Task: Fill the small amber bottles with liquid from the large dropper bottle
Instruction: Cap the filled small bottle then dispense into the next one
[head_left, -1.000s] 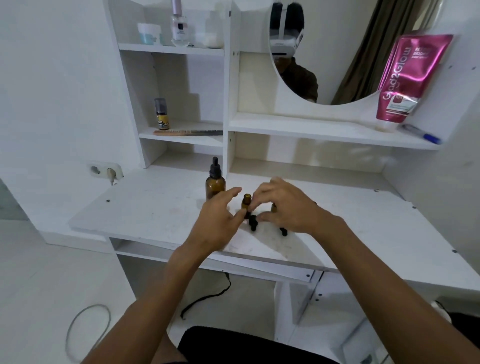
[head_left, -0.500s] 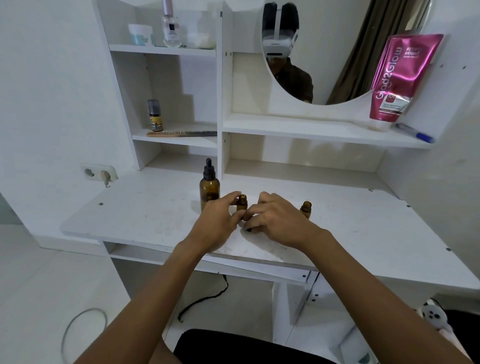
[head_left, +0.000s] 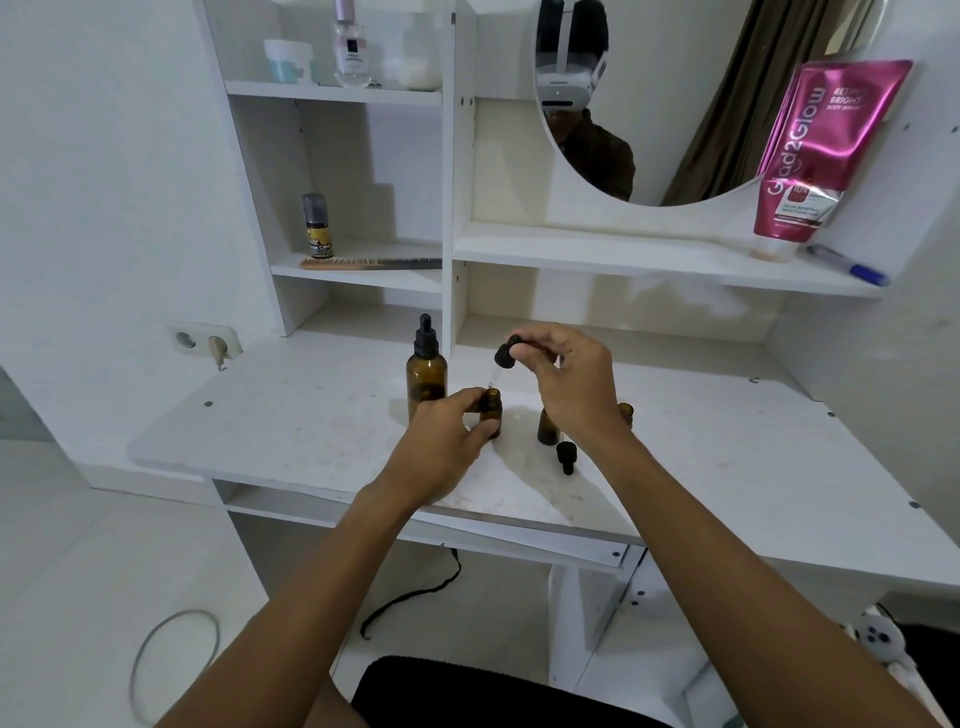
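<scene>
Both hands work just in front of the large dropper bottle (head_left: 426, 366), which stands upright and capped on the white bench (head_left: 291, 415). Left hand (head_left: 441, 441) is clamped around a small amber bottle (head_left: 491, 410) immediately right of the large bottle; that bottle stands upright on the bench with its mouth open. Half a second ago both hands were low and close together over this bottle; now the right hand (head_left: 566, 374) has risen up and away, and it pinches a small black dropper cap (head_left: 506, 351) above and slightly right of the open mouth, its thin pipette angled down toward the neck. Whether the pipette tip touches the rim cannot be told.

Further right of the large bottle, a second small amber bottle (head_left: 546, 428) stands partly hidden behind the right wrist, and a third (head_left: 626, 413) peeks out beyond the wrist. Another black dropper cap (head_left: 565, 456) lies on its side on the bench, in front of the second small bottle; the right hand hid it half a second ago. The large bottle has kept its place.
</scene>
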